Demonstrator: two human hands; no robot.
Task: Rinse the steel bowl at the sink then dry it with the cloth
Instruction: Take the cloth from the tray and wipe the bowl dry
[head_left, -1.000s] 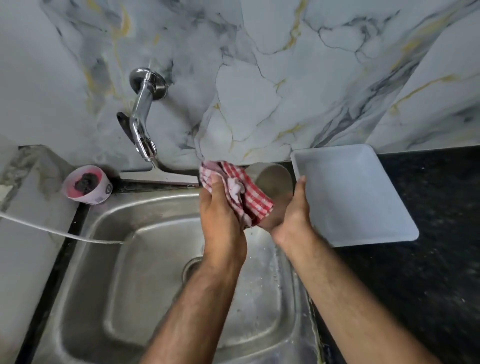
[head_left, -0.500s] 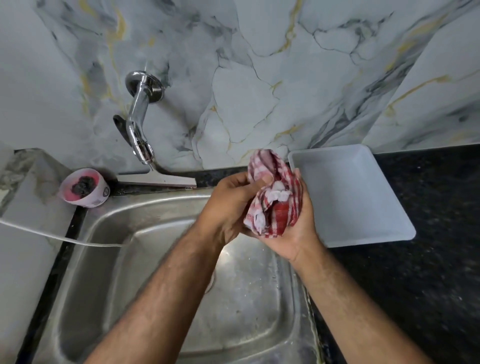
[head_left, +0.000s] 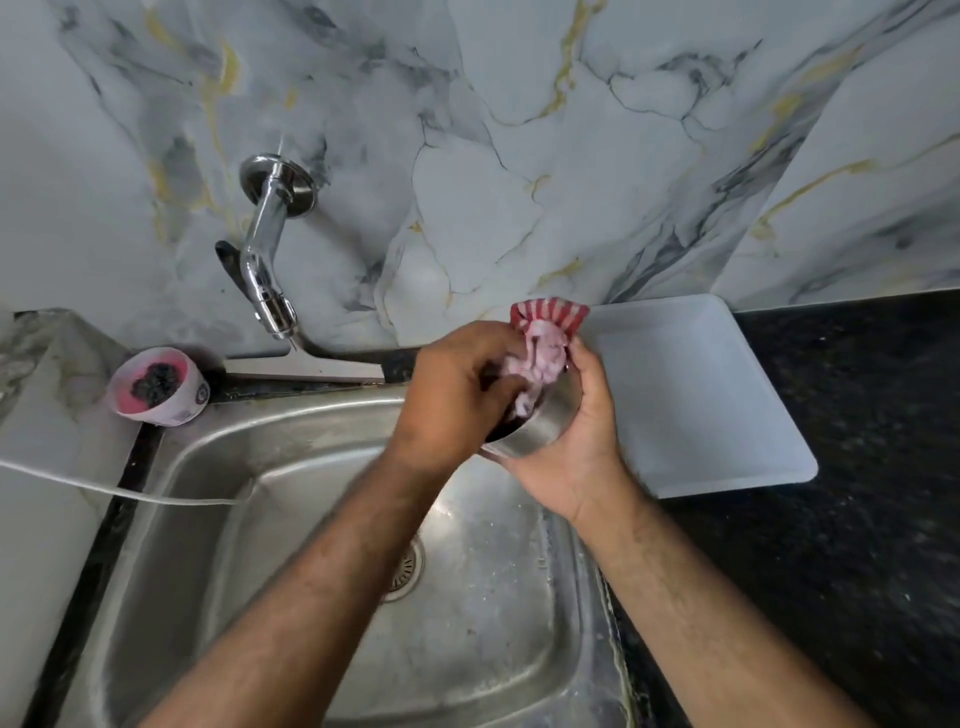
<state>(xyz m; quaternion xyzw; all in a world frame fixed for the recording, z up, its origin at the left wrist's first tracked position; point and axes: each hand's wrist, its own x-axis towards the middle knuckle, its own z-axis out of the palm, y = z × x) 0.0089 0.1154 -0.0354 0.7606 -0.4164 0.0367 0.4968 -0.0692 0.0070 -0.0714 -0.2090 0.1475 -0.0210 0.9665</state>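
Note:
Over the far right corner of the steel sink (head_left: 218, 493), my right hand (head_left: 576, 447) cups the small steel bowl (head_left: 548, 423) from below, tilted with its mouth toward the left. My left hand (head_left: 457, 395) presses the red-and-white checked cloth (head_left: 543, 343) into the bowl's inside. Part of the cloth sticks out above the rim. Most of the bowl is hidden by both hands and the cloth. No water runs from the chrome tap (head_left: 267, 249).
A white square tray (head_left: 691, 405) lies on the black counter (head_left: 857, 467) right of the sink. A pink tub (head_left: 156, 387) with a dark scrubber stands at the sink's back left corner. A white cord (head_left: 104, 486) crosses the left edge. The drain (head_left: 405, 569) shows below my arms.
The cloth went from wrapping the bowl's outside to being pushed inside it. My left hand moved right and turned over the bowl's mouth; the bowl's steel wall shows again.

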